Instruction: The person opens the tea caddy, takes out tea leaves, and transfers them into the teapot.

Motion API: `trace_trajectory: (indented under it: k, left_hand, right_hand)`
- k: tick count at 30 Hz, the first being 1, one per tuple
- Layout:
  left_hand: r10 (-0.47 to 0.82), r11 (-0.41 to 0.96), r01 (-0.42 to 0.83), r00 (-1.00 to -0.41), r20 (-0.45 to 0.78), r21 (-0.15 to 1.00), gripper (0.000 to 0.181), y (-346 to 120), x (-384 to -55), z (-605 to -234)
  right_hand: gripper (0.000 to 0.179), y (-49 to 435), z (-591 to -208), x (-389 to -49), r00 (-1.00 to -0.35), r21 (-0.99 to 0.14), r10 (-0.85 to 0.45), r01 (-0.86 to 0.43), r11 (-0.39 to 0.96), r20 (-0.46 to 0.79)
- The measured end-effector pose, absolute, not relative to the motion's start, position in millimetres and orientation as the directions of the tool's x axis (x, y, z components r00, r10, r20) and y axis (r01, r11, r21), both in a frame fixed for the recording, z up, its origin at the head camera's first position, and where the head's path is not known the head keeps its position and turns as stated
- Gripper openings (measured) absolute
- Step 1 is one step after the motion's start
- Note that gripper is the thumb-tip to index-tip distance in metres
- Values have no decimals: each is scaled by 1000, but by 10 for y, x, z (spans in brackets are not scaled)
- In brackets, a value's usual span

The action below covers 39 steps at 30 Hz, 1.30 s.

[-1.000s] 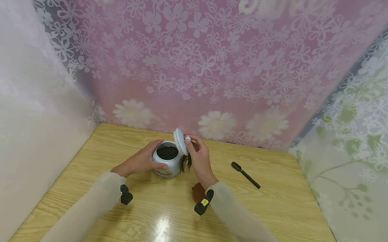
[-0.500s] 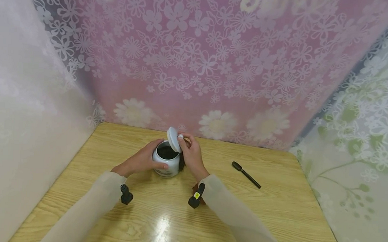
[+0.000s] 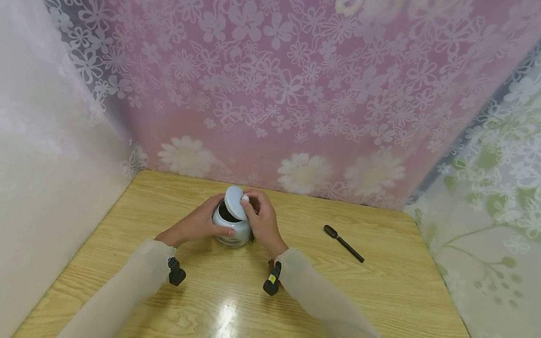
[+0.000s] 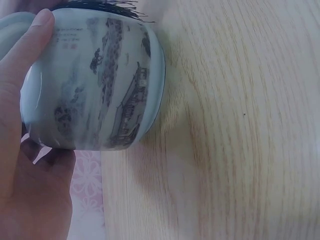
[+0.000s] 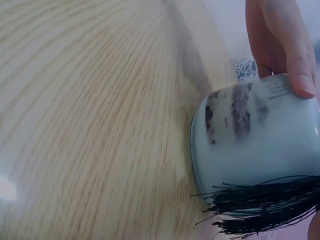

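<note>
A white ceramic jar (image 3: pixel 234 235) stands on the table, painted with a grey landscape and a building, as the left wrist view shows. My left hand (image 3: pixel 200 222) grips it round its left side, the thumb across the front. Dark contents (image 3: pixel 226 212) show in the part of its mouth left uncovered. My right hand (image 3: pixel 263 224) pinches the knob of the white lid (image 3: pixel 234 203), which leans tilted over the mouth. From the right hand's side a dark stringy tassel (image 5: pixel 265 205) hangs along the jar; its upper end is hidden.
A black scoop (image 3: pixel 343 243) lies on the wooden table (image 3: pixel 383 297), right of the hands. Under my right wrist a reddish-brown thing (image 3: pixel 271 264) is almost wholly covered. A pink flowered cloth (image 3: pixel 273 113) rises behind the table, with pale cloths on both sides.
My right hand has brought the lid leftward from the jar's right edge and tipped it flatter over the mouth, covering more of the dark contents. The left hand keeps its grip in place.
</note>
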<state>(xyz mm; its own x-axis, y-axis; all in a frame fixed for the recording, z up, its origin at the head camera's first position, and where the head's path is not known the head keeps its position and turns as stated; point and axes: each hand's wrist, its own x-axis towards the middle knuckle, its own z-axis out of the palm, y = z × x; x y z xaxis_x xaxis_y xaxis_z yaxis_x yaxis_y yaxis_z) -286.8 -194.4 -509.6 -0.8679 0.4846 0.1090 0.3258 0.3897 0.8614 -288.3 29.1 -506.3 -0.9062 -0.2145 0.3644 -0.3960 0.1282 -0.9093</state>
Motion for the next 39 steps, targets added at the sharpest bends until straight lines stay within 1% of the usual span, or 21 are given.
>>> trace_trajectory:
  k: [9,15,28,35,39]
  left_hand:
    - [508,351,323,-854,112,879,96,-1936,-2848,-5081]
    - [497,352,316,-860,110,881,97,-1939,-2834,-5086]
    - [470,375,263,-881,62,889,104,-1957,-2815,-5102]
    - [469,373,255,-881,55,892,104,-1961,-2837,-5133]
    - [482,377,281,-873,72,883,103,-1944,-2839,-5124]
  right_hand:
    - [23,299,-5084,-2899,-853,-826,-280,-507,246,440]
    - [25,277,-5070,-2900,-856,-801,-302,-506,320,420]
    - [29,263,-5111,-2942,-842,-769,-344,-527,362,415]
    - [38,201,-5040,-3006,-820,-729,-385,-561,391,424]
    - [32,146,-4997,-3021,-820,-725,-376,-564,396,432]
